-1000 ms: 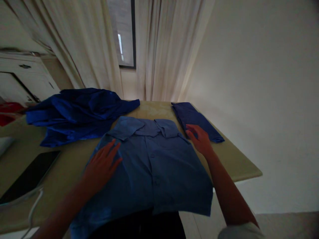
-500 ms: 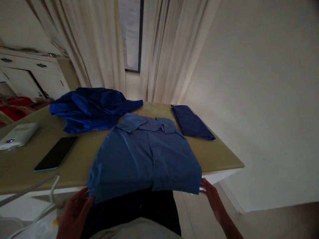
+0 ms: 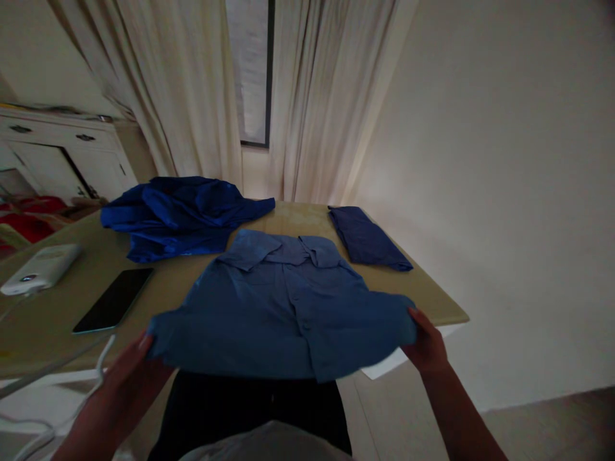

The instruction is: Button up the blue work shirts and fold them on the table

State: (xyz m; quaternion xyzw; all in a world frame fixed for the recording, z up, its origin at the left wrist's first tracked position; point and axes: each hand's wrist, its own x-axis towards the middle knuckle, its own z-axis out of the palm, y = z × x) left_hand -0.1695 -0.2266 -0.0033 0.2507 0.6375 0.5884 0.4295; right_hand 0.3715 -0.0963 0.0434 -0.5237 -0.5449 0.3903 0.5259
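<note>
A grey-blue button-up shirt (image 3: 259,320) lies front side up, its upper part on the table and its hem lifted at the near edge. Its sleeves are folded in across the far end. My left hand (image 3: 139,368) grips the hem's left corner, closed on the cloth. At the opposite corner my right hand (image 3: 425,336) pinches the hem, thumb on top. Between the two hands the hem is stretched wide and sags a little in the middle. The fingers under the cloth are hidden.
A crumpled bright blue garment (image 3: 182,214) lies at the table's back left. A folded navy garment (image 3: 365,237) is at the back right. Left of the shirt are a phone (image 3: 114,299) and a white device (image 3: 42,267) with a cable. A wall (image 3: 504,192) stands at right.
Both hands have risen and moved outward with the hem corners. The hem, hanging over the table's edge before, is now lifted and spread wider.
</note>
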